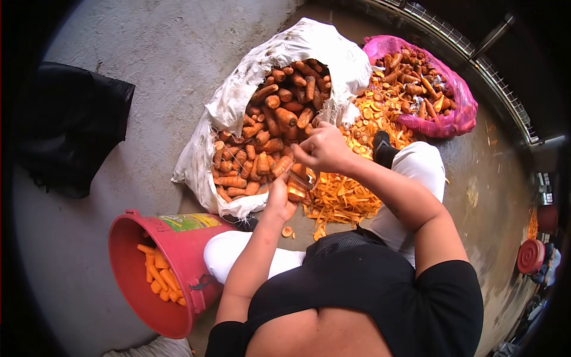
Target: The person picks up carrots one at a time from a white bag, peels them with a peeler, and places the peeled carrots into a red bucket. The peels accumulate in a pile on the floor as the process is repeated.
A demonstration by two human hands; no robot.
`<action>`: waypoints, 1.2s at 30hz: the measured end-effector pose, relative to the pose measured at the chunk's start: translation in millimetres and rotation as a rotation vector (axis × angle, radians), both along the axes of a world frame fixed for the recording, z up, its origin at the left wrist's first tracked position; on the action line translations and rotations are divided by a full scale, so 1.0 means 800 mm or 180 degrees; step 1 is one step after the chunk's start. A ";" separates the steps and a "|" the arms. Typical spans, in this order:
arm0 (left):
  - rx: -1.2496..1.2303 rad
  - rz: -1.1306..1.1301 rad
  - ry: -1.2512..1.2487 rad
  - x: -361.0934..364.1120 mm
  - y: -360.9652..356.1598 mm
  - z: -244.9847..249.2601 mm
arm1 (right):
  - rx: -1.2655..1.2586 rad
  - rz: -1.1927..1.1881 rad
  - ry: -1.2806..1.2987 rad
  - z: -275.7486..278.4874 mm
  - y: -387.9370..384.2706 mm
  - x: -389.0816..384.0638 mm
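Observation:
My left hand (281,199) is closed around a carrot (297,191), whose smooth orange end shows beside the fingers. Just above and to the right, my right hand (324,149) is curled shut close to that carrot; whatever it grips is too blurred to make out. Both hands are in front of the open mouth of a white woven sack (229,89), which is full of unpeeled carrots (285,116). Below and right of my hands, a heap of orange peelings (345,199) lies on the floor.
At my left a red bucket (196,250) lies tilted with peeled carrots (159,273) inside. A pink sack (455,107) of carrot pieces stands far right. Black cloth (77,125) hangs at the left. A red lid (530,256) is at the right edge.

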State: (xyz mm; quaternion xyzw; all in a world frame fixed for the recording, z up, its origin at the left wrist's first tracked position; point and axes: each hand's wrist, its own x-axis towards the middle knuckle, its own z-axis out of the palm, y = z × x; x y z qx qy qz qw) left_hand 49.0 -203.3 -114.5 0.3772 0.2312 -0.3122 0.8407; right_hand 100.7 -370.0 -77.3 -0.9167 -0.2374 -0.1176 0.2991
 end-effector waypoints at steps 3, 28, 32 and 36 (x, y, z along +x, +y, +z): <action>-0.0044 -0.0066 -0.0037 -0.001 0.002 -0.010 | -0.0177 0.0019 -0.0213 -0.012 0.000 0.002; -0.0199 -0.0311 0.0110 0.003 0.016 -0.013 | 0.0085 -0.0054 -0.0055 -0.008 -0.020 0.018; 0.0000 0.0074 0.0550 0.012 0.004 0.000 | 0.0315 0.0494 -0.0247 -0.008 0.002 -0.004; 0.0002 -0.0003 0.0518 0.010 0.000 -0.002 | 0.0336 0.0503 -0.0369 -0.005 0.000 -0.006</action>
